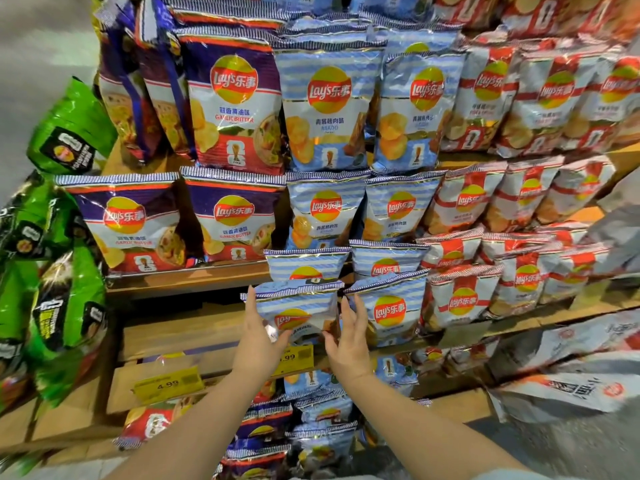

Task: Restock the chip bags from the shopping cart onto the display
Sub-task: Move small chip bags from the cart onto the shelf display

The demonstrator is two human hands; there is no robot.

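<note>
Two hands reach up to one pale blue striped foil chip bag (298,311) standing at the front of a low wooden shelf (180,336) of the display. The left hand (258,336) cups the bag's left edge, fingers straight along the side and thumb across its lower front. The right hand (348,337) is at the bag's right edge with fingers spread and loosely bent; whether they press the foil I cannot tell.

Just right of it stands a second blue striped bag (389,308), and two more blue bags sit behind on the same shelf. To the left of the held bag the shelf is bare wood, open room as far as the green bags (69,299) hanging at the display's left end.

Two yellow price tags reading 4.99 (168,384) are fixed to the shelf's front edge; the left hand partly hides the right one.

On the tier above stand two purple garlic butter bags (235,216) side by side, next to two blue bags. Red and white chip bags (462,299) fill the right side of every tier.

Below the forearms, a heap of purple, blue and red bags (270,431) lies at the bottom of the view; the container holding them is not visible.
</note>
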